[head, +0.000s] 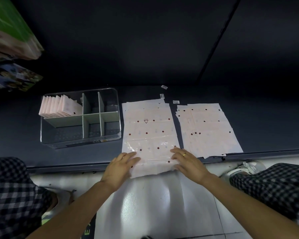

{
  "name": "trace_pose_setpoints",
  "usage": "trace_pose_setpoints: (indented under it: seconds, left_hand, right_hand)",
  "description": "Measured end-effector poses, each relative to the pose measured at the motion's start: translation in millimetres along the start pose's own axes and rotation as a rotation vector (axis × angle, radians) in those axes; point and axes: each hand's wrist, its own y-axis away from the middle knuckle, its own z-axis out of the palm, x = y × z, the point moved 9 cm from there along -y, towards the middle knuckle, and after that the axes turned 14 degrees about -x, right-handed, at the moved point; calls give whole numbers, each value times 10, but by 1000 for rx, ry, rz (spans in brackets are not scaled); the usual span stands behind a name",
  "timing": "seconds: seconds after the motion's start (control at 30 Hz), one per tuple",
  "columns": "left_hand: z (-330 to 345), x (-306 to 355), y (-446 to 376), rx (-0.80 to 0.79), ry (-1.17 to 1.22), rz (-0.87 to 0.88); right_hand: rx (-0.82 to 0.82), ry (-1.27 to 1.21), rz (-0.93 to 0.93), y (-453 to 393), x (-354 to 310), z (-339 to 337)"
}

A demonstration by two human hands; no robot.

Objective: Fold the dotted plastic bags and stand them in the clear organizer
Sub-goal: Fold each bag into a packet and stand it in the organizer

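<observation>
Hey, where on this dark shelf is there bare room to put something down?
Bare patches: left of the clear organizer, the back strip behind it, and right of the right-hand bag pile. Crowded: the middle, where the bag stack under both hands sits with only narrow gaps between organizer and pile.

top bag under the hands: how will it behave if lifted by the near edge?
The top dotted bag is probably floppy: thin, creased film, near edge overhanging the shelf lip. Glossy glare suggests it slides on the sheets beneath. Likely light; both hands lie flat on it.
</observation>
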Motion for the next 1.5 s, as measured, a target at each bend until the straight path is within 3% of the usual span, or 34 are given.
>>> trace_pose_setpoints:
  seconds: [0.17, 0.3, 0.43, 0.57, 0.67, 0.73, 0.83, 0.93, 1.03, 1.1, 1.17, 1.27, 1.4, 1.43, 1.5]
  left_hand:
    - [-180, -1, 5, 106, 120, 23]
    - [-186, -28, -25, 104, 138, 5]
    - [-283, -89, -63, 113, 334, -5]
    - [-352, -90, -130, -178, 810, -4]
    - [-421, -49, -91, -437, 954, 31]
    - [-484, -35, -50, -507, 1131, 45]
    - [-675, -42, -117, -348, 1426, 85]
    - [-906, -256, -240, 139, 1548, 5]
    - [-1049, -407, -194, 572, 1379, -122]
    - [-1083, -372, -166, 675, 1215, -125]
    - [-1031, -213, -239, 596, 997, -46]
    - [-697, 83, -433, 301, 519, 18]
    - [-294, 169, -535, 64, 101, 24]
    - [-270, 165, -515, 37, 34, 12]
    - [-282, 153, -489, 55, -64, -17]
  right_hand:
    - [-20, -113, 67, -37, 99, -57]
    - [-59, -206, 80, -95, 146, -56]
    - [-213, -216, 70, -213, 139, -159]
    - [-371, -394, 97, -287, 116, -358]
    - [-441, -678, 155, -343, 127, -535]
    - [-458, -846, 190, -417, 157, -647]
    - [-443, -1065, 247, -569, 255, -762]
    - [-342, -1360, 302, -767, 425, -807]
    - [-189, -1519, 410, -931, 657, -810]
    - [-108, -1549, 478, -1009, 788, -775]
    - [-87, -1520, 508, -1076, 847, -725]
    - [-41, -1467, 534, -1158, 887, -629]
    - [139, -1355, 484, -1211, 889, -703]
    - [181, -1247, 476, -1193, 888, -748]
    - [257, -773, 479, -1098, 836, -915]
